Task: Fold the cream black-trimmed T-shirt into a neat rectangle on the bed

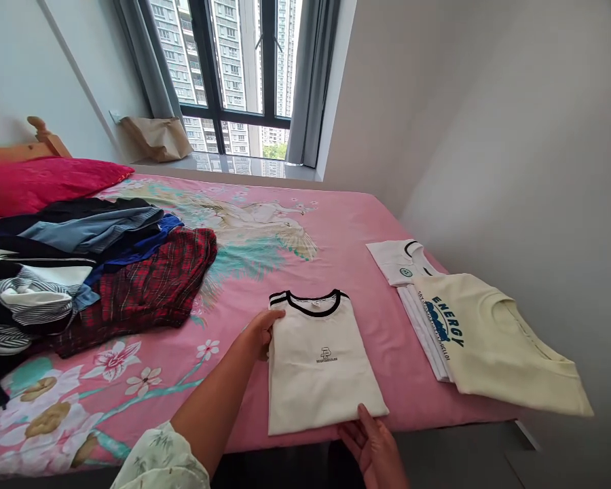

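Here's the left hand (261, 331), pinching the sleeve side of a folded white T-shirt (326, 387) — thumb on top by the shoulder, fingers tucked under the fabric. And the right hand (373, 448) has the lower right corner of that same shirt, thumb over the hem, the other fingers curled below it. The shirt lies flat at the middle of the bed's near edge, black-trimmed collar pointing away towards the window, a small dark print sitting on the chest, black stripes at the left shoulder. Move out to the right and there's the stack along the bed's right edge: a white shirt with a round green badge (392, 261) at the far end, and over the near part a pale yellow shirt (493, 346) reading ENERGY in blue, jutting past the near right corner. Across on the left side, a loose heap — red plaid cloth (150, 288) towards the middle of the bed (343, 227), blue, black and striped pieces bunched behind and beside it. Beyond that, a red pillow (45, 183) fills the far left corner, and past the far edge a brown paper bag (157, 138) rests on the windowsill (234, 163) between grey curtains (313, 81).
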